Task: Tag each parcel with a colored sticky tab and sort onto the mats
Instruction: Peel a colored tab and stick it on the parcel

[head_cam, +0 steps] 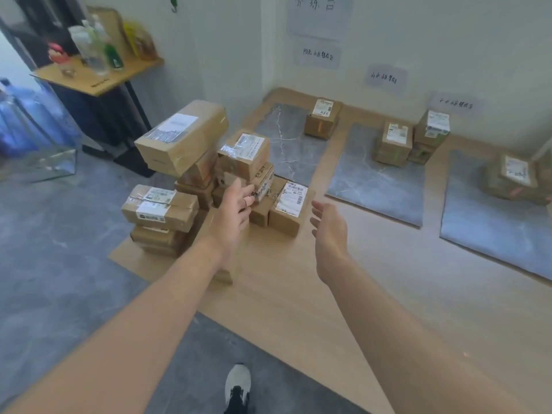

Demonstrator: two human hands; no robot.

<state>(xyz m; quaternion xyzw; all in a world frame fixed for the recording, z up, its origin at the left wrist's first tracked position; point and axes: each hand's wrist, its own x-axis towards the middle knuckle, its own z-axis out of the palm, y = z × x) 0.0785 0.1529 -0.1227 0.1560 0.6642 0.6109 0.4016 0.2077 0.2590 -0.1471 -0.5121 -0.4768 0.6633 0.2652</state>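
A pile of brown cardboard parcels (182,138) with white labels stands on the wooden floor board at centre left. My left hand (236,204) reaches out with straight fingers just in front of the pile's middle boxes and holds nothing. My right hand (328,228) is open, palm turned inward, right of a small labelled parcel (288,209) at the pile's front. Three grey mats lie along the wall: the left mat (283,144) bears one parcel (322,118), the middle mat (367,186) two stacks (394,143), and the right mat (484,231) a parcel (513,177).
Paper signs hang on the wall above each mat. A wooden side table (98,76) with bottles stands at the back left, with a glass tank (41,162) and water jugs beside it. My shoe (237,386) is on the grey floor below.
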